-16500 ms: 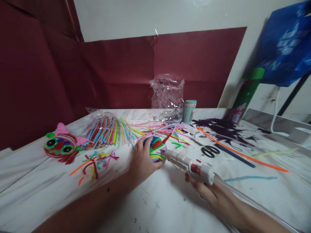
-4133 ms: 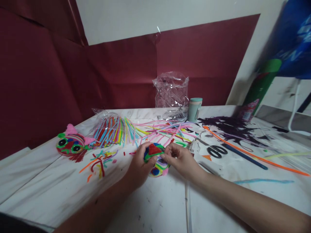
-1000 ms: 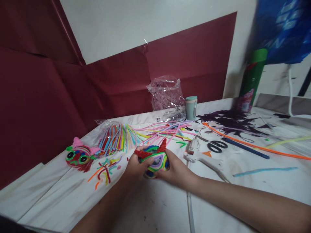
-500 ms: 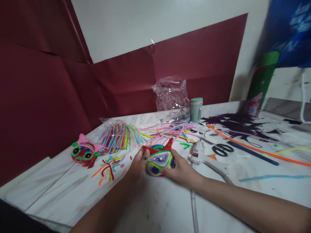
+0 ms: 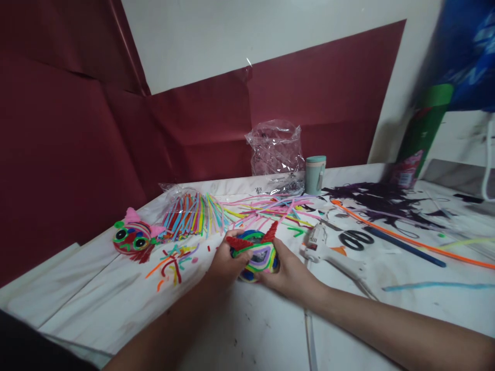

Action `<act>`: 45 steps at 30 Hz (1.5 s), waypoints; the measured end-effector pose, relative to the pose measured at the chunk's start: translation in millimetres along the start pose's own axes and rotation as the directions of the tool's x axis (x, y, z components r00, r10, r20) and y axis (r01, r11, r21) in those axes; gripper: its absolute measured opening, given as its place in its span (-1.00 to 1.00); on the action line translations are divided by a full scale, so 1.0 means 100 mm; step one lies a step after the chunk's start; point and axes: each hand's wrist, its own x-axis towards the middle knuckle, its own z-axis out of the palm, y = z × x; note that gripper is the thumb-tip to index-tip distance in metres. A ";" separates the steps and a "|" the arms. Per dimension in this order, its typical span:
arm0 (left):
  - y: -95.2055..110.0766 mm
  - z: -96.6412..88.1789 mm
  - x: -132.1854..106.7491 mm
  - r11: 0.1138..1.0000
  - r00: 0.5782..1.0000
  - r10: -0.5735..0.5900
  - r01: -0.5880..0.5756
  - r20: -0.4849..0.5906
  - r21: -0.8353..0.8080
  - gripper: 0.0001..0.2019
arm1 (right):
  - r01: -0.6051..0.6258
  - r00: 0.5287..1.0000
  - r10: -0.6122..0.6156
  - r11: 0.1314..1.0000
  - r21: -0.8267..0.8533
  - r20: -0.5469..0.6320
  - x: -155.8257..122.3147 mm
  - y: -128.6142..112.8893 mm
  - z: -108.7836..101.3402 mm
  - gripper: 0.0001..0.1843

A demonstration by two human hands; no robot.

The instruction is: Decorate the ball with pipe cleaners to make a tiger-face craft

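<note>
I am watching the left hand and right hand grasping a striped ball at six o'clock; two red horns are already standing on it, a grey patch apparently lacking cover.

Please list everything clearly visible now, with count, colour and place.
ball: 1, multicoloured, centre
toy head: 1, multicoloured, left
pipe cleaners: many, mixed, centre and right
scraps: many, mixed, left
clear bags: 2, transparent, back
cup: 1, pale green, back
glue gun: 1, white, right
scissors: 1, black-handled, right
rod: 1, blue, right
strips: many, purple, right
canister: 1, green, right
sack: 1, blue, right
cable: 1, white, right
backing: count unclear, maroon, behind
table: 1, white, below
left grip: 1, bare, on ball
right grip: 1, bare, on ball
</note>
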 end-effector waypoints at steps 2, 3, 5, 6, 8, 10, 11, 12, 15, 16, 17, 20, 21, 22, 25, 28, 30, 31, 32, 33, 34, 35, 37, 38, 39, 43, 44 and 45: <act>-0.01 0.00 0.00 1.000 1.000 0.014 -0.014 -0.010 0.027 -0.48 | 0.002 1.000 -0.002 1.000 -0.005 0.004 -0.01 0.02 0.00 -0.42; -0.02 -0.01 0.00 0.999 1.000 0.025 -0.025 -0.001 0.032 -0.48 | 0.002 1.000 -0.002 1.000 -0.017 0.000 -0.01 0.04 0.00 -0.41; -0.04 -0.03 0.00 0.998 0.998 0.046 -0.048 0.037 0.033 -0.48 | 0.002 1.000 -0.003 0.999 -0.050 -0.011 -0.01 0.06 0.00 -0.38; -0.05 -0.04 0.01 0.998 0.997 0.054 -0.056 0.055 0.033 -0.47 | 0.000 1.000 -0.001 0.998 -0.065 -0.017 -0.01 0.06 0.00 -0.36; -0.06 -0.05 0.01 0.998 0.996 0.059 -0.062 0.069 0.032 -0.47 | -0.006 1.000 0.004 0.997 -0.077 -0.017 -0.01 0.07 0.00 -0.35; -0.07 -0.06 0.01 0.998 0.996 0.057 -0.059 0.064 0.032 -0.49 | -0.011 1.000 0.011 0.998 -0.063 -0.011 -0.02 0.08 0.00 -0.35; -0.07 -0.06 0.01 0.998 0.996 0.053 -0.055 0.067 0.036 -0.49 | -0.012 1.000 0.012 0.999 -0.048 -0.010 -0.02 0.08 0.01 -0.36; -0.08 -0.06 0.01 0.998 0.996 0.051 -0.054 0.071 0.039 -0.49 | -0.012 1.000 0.012 0.999 -0.030 -0.011 -0.02 0.09 0.02 -0.36; -0.10 -0.05 0.01 0.995 0.994 0.089 -0.091 0.062 0.038 -0.49 | -0.012 0.999 0.012 1.000 0.003 -0.037 -0.03 0.12 0.03 -0.36; -0.11 -0.04 0.01 0.993 0.992 0.116 -0.118 0.051 0.019 -0.48 | -0.003 0.999 0.003 1.000 -0.004 -0.055 -0.03 0.13 0.03 -0.36; -0.12 -0.03 0.01 0.989 0.989 0.144 -0.144 0.045 -0.018 -0.46 | 0.014 0.997 -0.016 1.000 -0.027 -0.079 -0.02 0.13 0.03 -0.35; -0.11 -0.02 0.01 0.958 0.971 0.224 -0.203 0.088 -0.205 -0.25 | 0.106 0.979 -0.130 0.982 -0.155 -0.155 -0.01 0.09 -0.01 -0.27; -0.10 -0.02 0.01 0.947 0.963 0.239 -0.204 0.122 -0.250 -0.16 | 0.132 0.972 -0.165 0.973 -0.190 -0.166 0.00 0.07 -0.03 -0.24; -0.09 -0.02 0.01 0.942 0.956 0.247 -0.200 0.155 -0.268 -0.10 | 0.147 0.968 -0.185 0.966 -0.212 -0.171 0.00 0.06 -0.04 -0.22; -0.05 -0.04 0.01 0.957 0.948 0.222 -0.167 0.227 -0.239 -0.07 | 0.132 0.971 -0.169 0.969 -0.207 -0.169 0.02 0.02 -0.06 -0.20; -0.05 -0.05 0.02 0.961 0.957 0.176 -0.116 0.231 -0.250 -0.08 | 0.079 0.989 -0.090 0.992 -0.098 -0.121 0.04 0.00 -0.06 -0.24; -0.07 -0.05 0.03 0.961 0.970 0.143 -0.088 0.195 -0.264 -0.13 | 0.024 0.998 -0.022 0.999 0.034 -0.062 0.06 -0.02 -0.06 -0.30; -0.07 -0.05 0.04 0.961 0.976 0.128 -0.078 0.178 -0.266 -0.17 | -0.010 0.999 0.013 0.995 0.095 -0.033 0.07 -0.02 -0.07 -0.32; -0.08 -0.04 0.05 0.961 0.980 0.120 -0.075 0.157 -0.267 -0.21 | -0.043 0.999 0.045 0.989 0.141 -0.012 0.08 -0.03 -0.07 -0.34; -0.08 -0.04 0.06 0.961 0.984 0.114 -0.074 0.140 -0.267 -0.25 | -0.073 0.997 0.074 0.983 0.166 0.000 0.09 -0.03 -0.08 -0.34; -0.07 -0.03 0.06 0.960 0.986 0.109 -0.072 0.126 -0.269 -0.27 | -0.099 0.995 0.101 0.980 0.171 -0.001 0.09 -0.03 -0.08 -0.33; -0.07 -0.03 0.06 0.959 0.988 0.104 -0.069 0.116 -0.276 -0.29 | -0.120 0.992 0.124 0.979 0.164 -0.010 0.10 -0.02 -0.08 -0.32; -0.06 -0.02 0.06 0.956 0.989 0.088 -0.052 0.115 -0.288 -0.30 | -0.149 0.987 0.155 0.979 0.136 -0.036 0.11 -0.01 -0.09 -0.32; -0.06 -0.02 0.06 0.957 0.989 0.080 -0.042 0.122 -0.289 -0.31 | -0.159 0.985 0.166 0.979 0.124 -0.046 0.11 0.01 -0.09 -0.32; -0.06 -0.02 0.06 0.958 0.988 0.074 -0.034 0.132 -0.285 -0.33 | -0.165 0.984 0.172 0.979 0.118 -0.051 0.11 0.01 -0.09 -0.34; -0.11 -0.04 0.08 0.952 0.986 0.078 -0.031 0.144 -0.303 -0.48 | -0.161 0.985 0.168 0.977 0.140 -0.040 0.11 0.04 -0.08 -0.36; -0.13 -0.05 0.09 0.950 0.986 0.076 -0.027 0.147 -0.311 -0.51 | -0.161 0.985 0.168 0.976 0.148 -0.036 0.11 0.04 -0.08 -0.37; -0.15 -0.06 0.10 0.949 0.986 0.073 -0.022 0.149 -0.316 -0.53 | -0.161 0.985 0.168 0.975 0.154 -0.034 0.11 0.04 -0.08 -0.37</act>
